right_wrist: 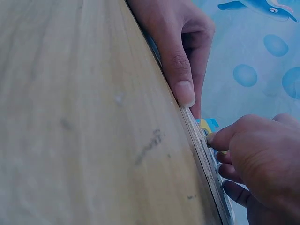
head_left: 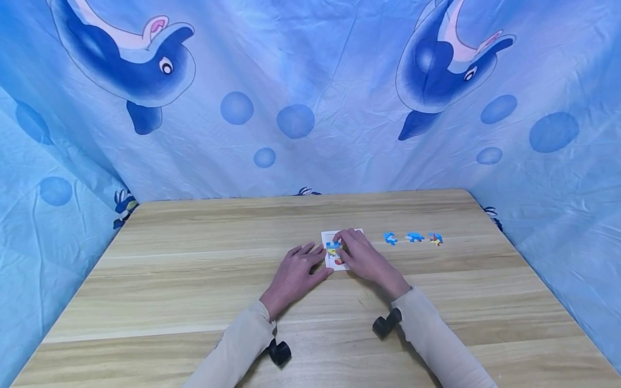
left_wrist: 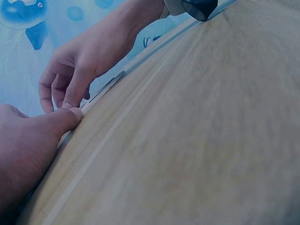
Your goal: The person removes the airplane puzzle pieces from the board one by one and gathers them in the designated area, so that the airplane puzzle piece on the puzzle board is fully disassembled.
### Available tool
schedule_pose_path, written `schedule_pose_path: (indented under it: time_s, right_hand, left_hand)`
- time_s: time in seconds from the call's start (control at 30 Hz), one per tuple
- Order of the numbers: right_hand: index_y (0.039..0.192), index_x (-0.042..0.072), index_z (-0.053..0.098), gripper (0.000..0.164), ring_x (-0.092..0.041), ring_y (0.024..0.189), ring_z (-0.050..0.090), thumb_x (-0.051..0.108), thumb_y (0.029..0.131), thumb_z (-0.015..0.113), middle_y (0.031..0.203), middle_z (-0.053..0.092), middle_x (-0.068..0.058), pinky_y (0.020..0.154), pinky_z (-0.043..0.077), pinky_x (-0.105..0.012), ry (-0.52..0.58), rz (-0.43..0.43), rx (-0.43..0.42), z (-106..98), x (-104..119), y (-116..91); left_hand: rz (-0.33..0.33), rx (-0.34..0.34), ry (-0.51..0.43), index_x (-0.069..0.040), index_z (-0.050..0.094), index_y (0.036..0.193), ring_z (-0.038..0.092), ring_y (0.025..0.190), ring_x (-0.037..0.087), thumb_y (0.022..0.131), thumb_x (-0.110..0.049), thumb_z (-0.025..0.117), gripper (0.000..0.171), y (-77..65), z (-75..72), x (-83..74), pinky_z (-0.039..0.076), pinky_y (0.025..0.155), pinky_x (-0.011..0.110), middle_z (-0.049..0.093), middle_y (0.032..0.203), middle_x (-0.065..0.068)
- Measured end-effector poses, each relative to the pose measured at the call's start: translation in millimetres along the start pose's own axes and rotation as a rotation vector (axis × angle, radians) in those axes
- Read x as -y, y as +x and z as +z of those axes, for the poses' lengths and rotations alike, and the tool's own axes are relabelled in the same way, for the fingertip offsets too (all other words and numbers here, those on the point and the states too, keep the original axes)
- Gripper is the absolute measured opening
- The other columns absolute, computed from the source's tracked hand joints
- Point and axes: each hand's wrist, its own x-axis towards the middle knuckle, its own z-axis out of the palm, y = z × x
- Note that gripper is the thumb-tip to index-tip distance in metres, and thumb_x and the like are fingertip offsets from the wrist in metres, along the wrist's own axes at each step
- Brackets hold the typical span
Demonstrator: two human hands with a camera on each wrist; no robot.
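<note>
A small white puzzle board (head_left: 328, 236) lies on the table, with blue, yellow and red jigsaw pieces (head_left: 332, 251) on its left part. My right hand (head_left: 361, 257) bends over the board and pinches a blue and yellow puzzle piece (right_wrist: 205, 124) between thumb and fingers. In the right wrist view this piece stands tilted up from the board; the fingers hide part of it. My left hand (head_left: 295, 276) lies at the board's left side, fingers loosely spread, its thumb (right_wrist: 185, 93) touching the near edge. Three loose puzzle pieces (head_left: 414, 237) lie to the right of the board.
The wooden table (head_left: 194, 280) reaches back to a blue curtain (head_left: 339, 156) printed with dolphins and bubbles. Black wrist cameras (head_left: 280, 353) sit on both sleeves, close above the tabletop.
</note>
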Motion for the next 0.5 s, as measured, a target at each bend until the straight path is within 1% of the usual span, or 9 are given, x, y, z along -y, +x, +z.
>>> schedule_pose_path:
  time_s: [0.03, 0.17, 0.33, 0.4, 0.5]
  right_hand:
    - [0.122, 0.005, 0.060, 0.022, -0.024, 0.096, 0.052, 0.005, 0.100, 0.065, 0.101, 0.056, -0.004, 0.086, 0.048, -0.042, -0.002, -0.001, 0.001, 0.2, 0.1, -0.5]
    - [0.125, 0.003, 0.061, 0.025, -0.024, 0.099, 0.053, 0.007, 0.100, 0.066, 0.107, 0.057, -0.007, 0.087, 0.050, -0.042, -0.014, -0.013, -0.001, 0.0, 1.1, -2.0]
    - [0.128, 0.002, 0.062, 0.027, -0.022, 0.097, 0.052, 0.008, 0.102, 0.065, 0.109, 0.057, -0.008, 0.086, 0.050, -0.041, -0.029, -0.014, 0.003, 0.0, 0.4, -3.0]
    - [0.129, 0.003, 0.063, 0.028, -0.021, 0.096, 0.052, 0.009, 0.102, 0.065, 0.108, 0.057, -0.006, 0.085, 0.050, -0.040, -0.009, 0.003, 0.004, 0.3, 0.2, -3.1]
    - [0.129, 0.004, 0.064, 0.028, -0.019, 0.094, 0.052, 0.007, 0.101, 0.065, 0.106, 0.057, -0.004, 0.082, 0.050, -0.038, 0.060, 0.036, -0.006, 0.8, 0.4, -3.1]
  left_hand:
    - [0.001, -0.002, -0.001, -0.007, 0.070, 0.135, 0.053, 0.137, 0.032, 0.100, -0.045, 0.067, 0.052, 0.2, -0.1, -0.1, 0.040, 0.113, 0.055, 0.064, 0.139, 0.009]
    - [0.005, -0.005, 0.002, -0.007, 0.070, 0.134, 0.053, 0.137, 0.032, 0.099, -0.045, 0.068, 0.052, 1.1, 0.1, 0.0, 0.040, 0.113, 0.054, 0.065, 0.139, 0.009]
    - [0.007, -0.005, 0.007, -0.007, 0.070, 0.134, 0.053, 0.137, 0.032, 0.099, -0.045, 0.068, 0.051, 0.9, -0.1, -0.5, 0.040, 0.113, 0.054, 0.065, 0.138, 0.009]
    - [0.007, -0.001, 0.010, -0.007, 0.070, 0.134, 0.053, 0.137, 0.032, 0.100, -0.045, 0.067, 0.051, 0.3, -0.4, -0.8, 0.040, 0.113, 0.054, 0.065, 0.138, 0.010]
    - [0.004, 0.004, 0.010, -0.007, 0.069, 0.135, 0.053, 0.137, 0.032, 0.100, -0.045, 0.067, 0.052, -0.5, -1.1, -1.6, 0.040, 0.113, 0.054, 0.064, 0.139, 0.009]
